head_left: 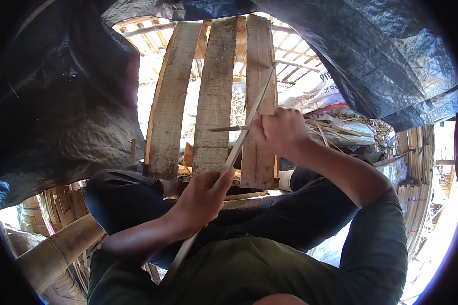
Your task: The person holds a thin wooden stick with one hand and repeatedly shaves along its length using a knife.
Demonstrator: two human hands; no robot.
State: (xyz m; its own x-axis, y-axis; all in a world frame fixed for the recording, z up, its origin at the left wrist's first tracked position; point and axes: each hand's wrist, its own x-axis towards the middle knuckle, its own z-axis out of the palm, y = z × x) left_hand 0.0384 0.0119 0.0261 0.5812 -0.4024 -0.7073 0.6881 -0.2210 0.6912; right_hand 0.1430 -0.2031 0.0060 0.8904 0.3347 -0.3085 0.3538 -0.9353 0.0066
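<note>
My left hand point(202, 199) is closed around a long, thin bamboo strip point(259, 101). The strip slants from beside my body at the lower left up to the far right, over a slatted wooden stand. In my right hand point(281, 131) is a knife point(228, 129), gripped by a handle that the fingers mostly hide. Its narrow blade points left and crosses the strip above my left hand. The blade seems to touch the strip, though the exact contact cannot be made out.
Upright wooden planks point(213, 91) of the stand rise before my crossed legs. Dark plastic sheeting point(76, 112) hangs on both sides. A thick bamboo pole point(61, 251) lies at lower left. Several cut strips point(341, 131) lie at the right, near a bundle of slats point(414, 198).
</note>
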